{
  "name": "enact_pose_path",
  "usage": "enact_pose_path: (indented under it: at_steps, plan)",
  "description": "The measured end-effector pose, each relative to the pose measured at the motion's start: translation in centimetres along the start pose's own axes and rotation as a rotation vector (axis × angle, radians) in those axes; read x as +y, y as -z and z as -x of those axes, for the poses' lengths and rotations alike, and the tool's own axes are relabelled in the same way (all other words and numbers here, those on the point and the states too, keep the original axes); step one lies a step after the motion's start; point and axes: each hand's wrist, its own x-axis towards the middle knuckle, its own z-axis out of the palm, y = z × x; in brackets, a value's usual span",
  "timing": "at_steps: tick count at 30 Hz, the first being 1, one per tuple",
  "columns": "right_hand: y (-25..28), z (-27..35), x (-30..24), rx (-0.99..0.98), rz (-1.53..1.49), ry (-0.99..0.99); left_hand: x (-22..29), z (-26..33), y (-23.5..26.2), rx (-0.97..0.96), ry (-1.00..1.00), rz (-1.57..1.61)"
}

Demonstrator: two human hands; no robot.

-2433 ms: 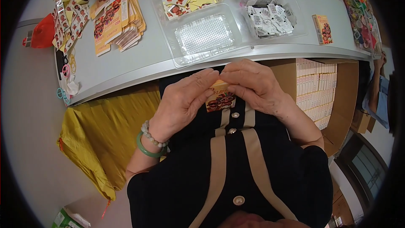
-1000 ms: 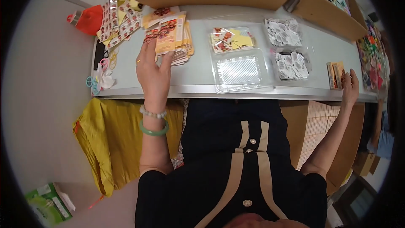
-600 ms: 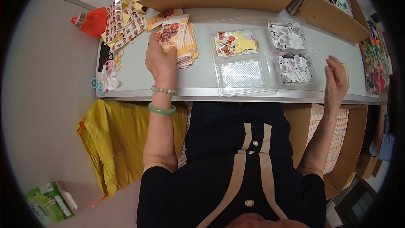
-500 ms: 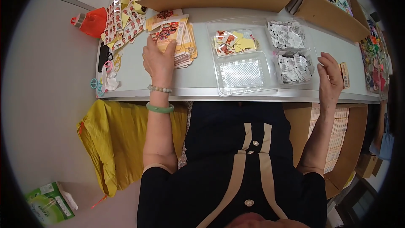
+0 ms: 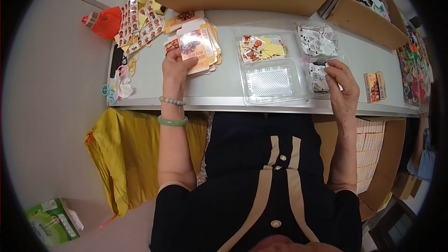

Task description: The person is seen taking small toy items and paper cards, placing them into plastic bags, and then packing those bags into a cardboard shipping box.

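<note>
My left hand pinches a flat orange-and-white printed carton between thumb and fingers. It is over a stack of similar flat cartons on the left of the table. My right hand is bent over a clear plastic tray, thumb and forefinger drawn together at the small white printed packets in its near right compartment. Whether a packet is between those fingertips is hidden. More white packets fill the far right compartment, and yellow-backed sticker pieces lie in the far left one.
Two small orange boxes stand right of my right hand. Cardboard boxes of colourful trinkets and flat cards line the back. Sticker sheets, a red bag and scissors are at left. A carton of packed boxes is below the edge.
My right hand has moved left, from beside the small orange boxes to the white packets. Two boxes now show there instead of one. My left hand has drawn a flat carton slightly nearer.
</note>
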Motion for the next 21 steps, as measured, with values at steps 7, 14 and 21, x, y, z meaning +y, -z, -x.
enact_pose_path:
  at_steps: [7,14,21]
  plan:
    - [-1.2,-0.1,-0.6,-0.077,0.028,0.09,1.4,2.4,1.5,-0.16,-0.001,0.037]
    - [-1.9,0.0,-1.9,-0.113,0.032,0.121,2.8,3.3,2.9,-0.062,-0.382,-0.818]
    - [-2.7,-0.2,-3.9,-0.188,-0.094,0.124,5.4,5.0,2.4,0.081,-0.45,-0.323]
